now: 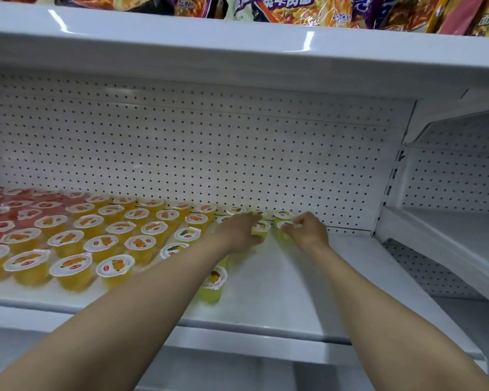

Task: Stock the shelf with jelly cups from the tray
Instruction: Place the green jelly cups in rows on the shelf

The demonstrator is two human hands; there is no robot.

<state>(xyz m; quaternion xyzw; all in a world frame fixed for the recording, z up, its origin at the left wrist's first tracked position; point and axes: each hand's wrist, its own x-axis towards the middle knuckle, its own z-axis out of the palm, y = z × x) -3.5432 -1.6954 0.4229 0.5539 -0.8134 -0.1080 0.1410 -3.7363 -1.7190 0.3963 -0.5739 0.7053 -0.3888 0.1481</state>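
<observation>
Nearest, a lone yellow jelly cup with a white foil lid [213,283] stood on the white metal shelf [288,283] under the left forearm. Farther in, the left hand [239,232] gripped a yellow cup [261,230]; the right hand [307,230] pinched another [283,232]. Orange cups [102,230] and red cups [9,210] filled the rows to the left, before the white perforated back panel [198,148].
</observation>
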